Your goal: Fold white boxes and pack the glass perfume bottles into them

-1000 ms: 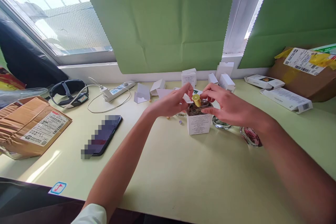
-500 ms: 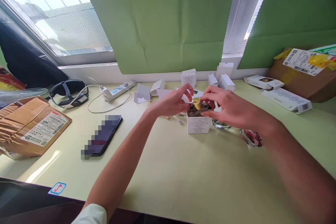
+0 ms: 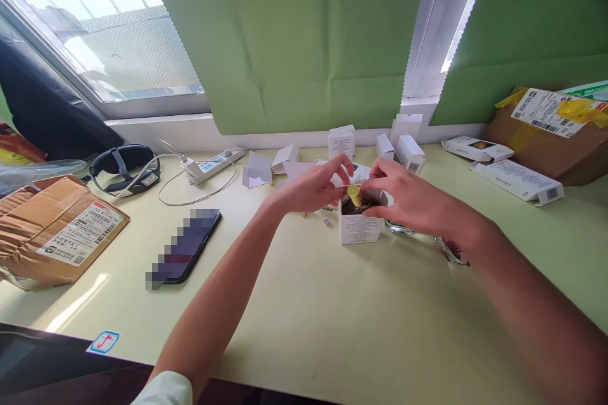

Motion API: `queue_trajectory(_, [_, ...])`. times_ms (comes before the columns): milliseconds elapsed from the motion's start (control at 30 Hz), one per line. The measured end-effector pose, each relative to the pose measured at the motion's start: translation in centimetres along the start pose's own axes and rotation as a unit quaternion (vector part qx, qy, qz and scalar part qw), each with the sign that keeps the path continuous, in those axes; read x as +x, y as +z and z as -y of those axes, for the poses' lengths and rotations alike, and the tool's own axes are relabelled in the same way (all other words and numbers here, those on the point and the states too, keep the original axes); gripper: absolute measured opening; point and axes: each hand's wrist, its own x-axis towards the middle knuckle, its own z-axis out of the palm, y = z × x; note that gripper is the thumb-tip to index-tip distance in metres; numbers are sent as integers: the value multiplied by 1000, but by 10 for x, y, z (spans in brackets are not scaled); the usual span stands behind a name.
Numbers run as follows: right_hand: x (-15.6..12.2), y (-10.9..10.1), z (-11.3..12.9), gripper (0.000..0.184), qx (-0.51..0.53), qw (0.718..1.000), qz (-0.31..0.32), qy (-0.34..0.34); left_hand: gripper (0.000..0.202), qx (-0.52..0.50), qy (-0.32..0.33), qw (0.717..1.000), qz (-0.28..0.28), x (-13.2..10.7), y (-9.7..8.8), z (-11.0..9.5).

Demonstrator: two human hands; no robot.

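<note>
While the smooth, round-topped gold-capped bottle [image 3: 354, 196] is seated in a stiff white card box [image 3: 361, 231], a fragile, slippery weight should be expected, best held by the body. At the rim, the left hand [image 3: 311, 190] is curled, the right hand [image 3: 408, 195] half open; whether anything is gripped cannot be told.

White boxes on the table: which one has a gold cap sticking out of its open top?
The white box between the left hand and right hand: a gold cap rises from it, and from no other white box in view.
</note>
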Motion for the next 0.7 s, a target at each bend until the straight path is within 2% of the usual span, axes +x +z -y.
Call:
queue_trajectory(200, [5, 4, -5, 24, 30, 998, -10, 53, 11, 29, 77, 997, 2, 1, -1, -3])
queue_trajectory(333, [6, 1, -4, 30, 85, 992, 23, 86, 14, 80, 117, 990, -14, 1, -2, -3])
queue_trajectory(467, [6, -2, -1, 29, 132, 986, 40, 89, 23, 112, 120, 986, -13, -1, -3, -3])
queue_trajectory(700, [7, -2, -2, 24, 129, 989, 40, 57, 30, 131, 119, 984, 24, -2, -5, -5])
